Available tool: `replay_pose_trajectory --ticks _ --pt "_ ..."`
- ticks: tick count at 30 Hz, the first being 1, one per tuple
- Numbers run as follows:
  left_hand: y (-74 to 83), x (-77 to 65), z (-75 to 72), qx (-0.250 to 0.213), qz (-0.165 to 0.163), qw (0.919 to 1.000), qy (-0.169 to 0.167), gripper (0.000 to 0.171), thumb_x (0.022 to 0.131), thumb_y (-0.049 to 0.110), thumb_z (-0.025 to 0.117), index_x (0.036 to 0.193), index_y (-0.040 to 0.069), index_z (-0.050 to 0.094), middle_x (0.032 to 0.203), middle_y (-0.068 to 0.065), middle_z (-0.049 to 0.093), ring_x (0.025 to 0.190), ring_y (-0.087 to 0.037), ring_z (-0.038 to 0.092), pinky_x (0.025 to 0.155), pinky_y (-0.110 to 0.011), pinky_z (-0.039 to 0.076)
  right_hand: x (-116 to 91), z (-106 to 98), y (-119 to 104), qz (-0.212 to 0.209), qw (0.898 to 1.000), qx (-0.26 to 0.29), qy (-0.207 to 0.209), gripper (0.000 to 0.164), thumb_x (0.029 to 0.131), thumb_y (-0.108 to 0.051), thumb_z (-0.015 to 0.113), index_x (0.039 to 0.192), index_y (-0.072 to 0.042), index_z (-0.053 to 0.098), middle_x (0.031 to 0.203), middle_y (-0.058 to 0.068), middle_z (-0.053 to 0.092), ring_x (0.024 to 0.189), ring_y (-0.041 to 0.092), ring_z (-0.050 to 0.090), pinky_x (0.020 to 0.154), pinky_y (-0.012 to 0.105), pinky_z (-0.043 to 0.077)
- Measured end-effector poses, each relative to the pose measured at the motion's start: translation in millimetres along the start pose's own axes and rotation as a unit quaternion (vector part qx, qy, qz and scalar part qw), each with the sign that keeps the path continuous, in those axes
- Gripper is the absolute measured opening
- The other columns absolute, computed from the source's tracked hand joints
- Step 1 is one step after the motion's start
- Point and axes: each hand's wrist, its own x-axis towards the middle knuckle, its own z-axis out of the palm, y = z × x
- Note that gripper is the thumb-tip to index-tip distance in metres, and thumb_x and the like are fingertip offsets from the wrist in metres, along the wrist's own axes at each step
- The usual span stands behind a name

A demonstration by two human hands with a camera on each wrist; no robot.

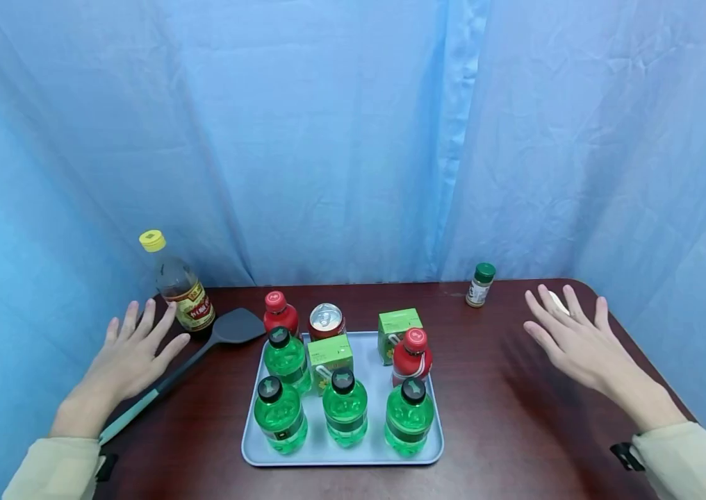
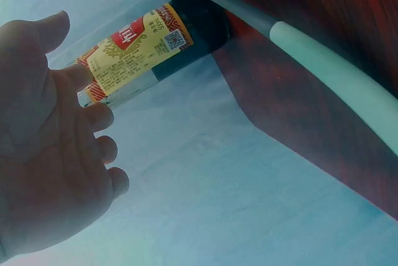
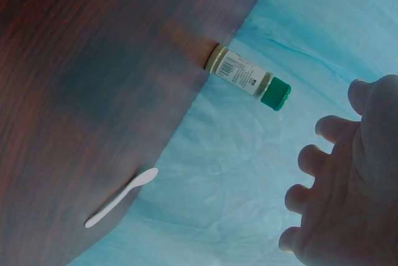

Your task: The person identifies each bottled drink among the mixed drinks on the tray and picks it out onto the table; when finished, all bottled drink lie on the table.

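Observation:
My left hand (image 1: 130, 361) hovers with fingers spread, holding nothing. Beside it in the head view stands a dark sauce bottle (image 1: 193, 302) with a yellow cap and yellow-red label. A spatula (image 1: 237, 326) with a dark grey head and mint handle (image 2: 336, 73) lies below that hand, its handle partly covered in the head view. On the right, my right hand (image 1: 584, 344) is also raised with spread fingers and holds nothing. Nearest to it are a white spoon (image 3: 121, 197), mostly hidden behind the fingers in the head view, and a green-capped spice jar (image 3: 239, 72).
Between the hands, a light blue tray (image 1: 368, 455) carries several green bottles (image 1: 345, 413), green drink cartons (image 1: 398, 323) and a red bottle (image 1: 412, 357). Another red bottle (image 1: 281, 316) and a can (image 1: 326, 321) stand at its back left. Blue curtains (image 1: 340, 139) surround the dark table (image 1: 484, 430).

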Motion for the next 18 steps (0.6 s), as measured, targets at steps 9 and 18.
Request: replay_pose_trajectory --ticks 9,18 --pt "-1.3 2.1 -13.7 0.007 0.008 0.9999 -0.013 0.08 0.106 0.057 0.033 0.163 0.006 0.008 0.161 -0.036 0.0 0.146 -0.053 -0.016 0.111 -0.072 -0.009 1 -12 -5 -0.008 1.0 -0.007 -0.004 0.066 0.108 -0.047 0.039 0.163 -0.015 0.023 0.165 0.021 0.021 0.152 0.044 -0.002 0.108 0.069 -0.021" --pt "7.1 1.5 -39.8 -0.025 0.025 0.9989 -0.031 0.077 0.107 0.054 0.035 0.164 0.012 0.003 0.162 -0.033 -0.006 0.145 -0.05 -0.022 0.109 -0.072 -0.014 5 -36 -18 -0.007 1.0 0.008 -0.011 0.069 0.105 -0.053 0.043 0.164 -0.027 0.018 0.169 0.007 0.01 0.153 0.037 -0.006 0.099 0.069 -0.03"
